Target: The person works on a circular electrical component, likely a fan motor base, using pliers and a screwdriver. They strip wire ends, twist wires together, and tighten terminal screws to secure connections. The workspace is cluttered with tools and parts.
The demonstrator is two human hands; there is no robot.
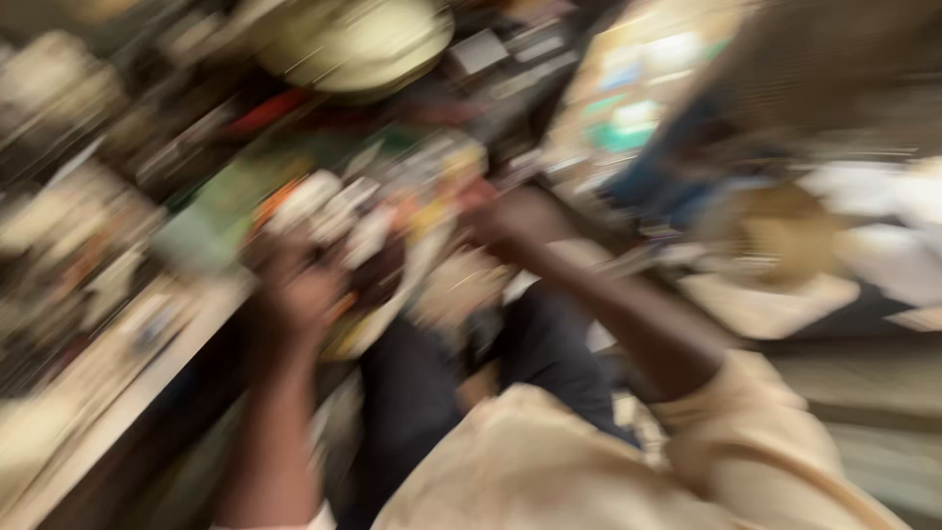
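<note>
Heavy motion blur throughout. Our left hand [294,285] and right hand [515,218] are both raised to a blurred, multicoloured bundle of white, orange and green material [378,221], held between them at centre; we cannot tell whether either hand is clenched or released. A pale wooden worktop [108,393] runs along the left. A round pale-green dish [358,39] lies far behind.

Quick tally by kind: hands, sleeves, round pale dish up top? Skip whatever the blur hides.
Hands: 2, left hand, right hand
Cream sleeves: 1 clear, right sleeve
Round pale dish: 1
Total: 4
Shelf clutter is too blurred to count.
</note>
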